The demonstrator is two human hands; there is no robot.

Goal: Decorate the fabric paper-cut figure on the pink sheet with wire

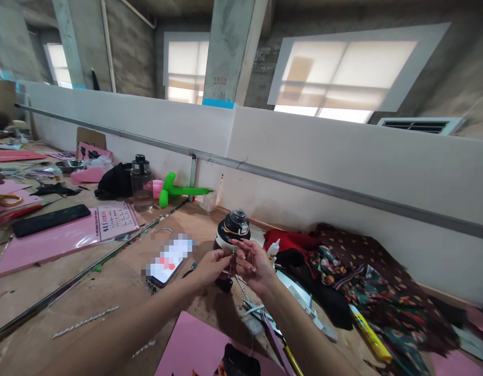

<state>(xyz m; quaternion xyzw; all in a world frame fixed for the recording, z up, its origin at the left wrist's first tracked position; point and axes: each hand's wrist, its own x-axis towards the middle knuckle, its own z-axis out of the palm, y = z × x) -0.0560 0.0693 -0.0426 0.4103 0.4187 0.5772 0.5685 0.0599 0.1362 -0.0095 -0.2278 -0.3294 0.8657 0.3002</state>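
Observation:
Both hands meet over the middle of the table, fingertips close together. My left hand (216,266) is closed in a pinch, with thumb and forefinger pressed together. My right hand (255,263) is closed too, its fingers curled toward the left fingertips. Whatever lies between them is too small to name; something thin seems to hang below. Right behind the hands stands a black and white bottle (236,224) with a clear cap. A white squeeze bottle (273,248) is beside my right hand. To the left lies a phone (171,261) with its screen lit.
A pink sheet (198,339) lies in front, with dark material on it. Patterned cloth (367,282) and a yellow tube (370,334) are at right. A twisted cord (87,321), a black phone (51,220), a water bottle (141,183) and a green balloon (182,191) are at left.

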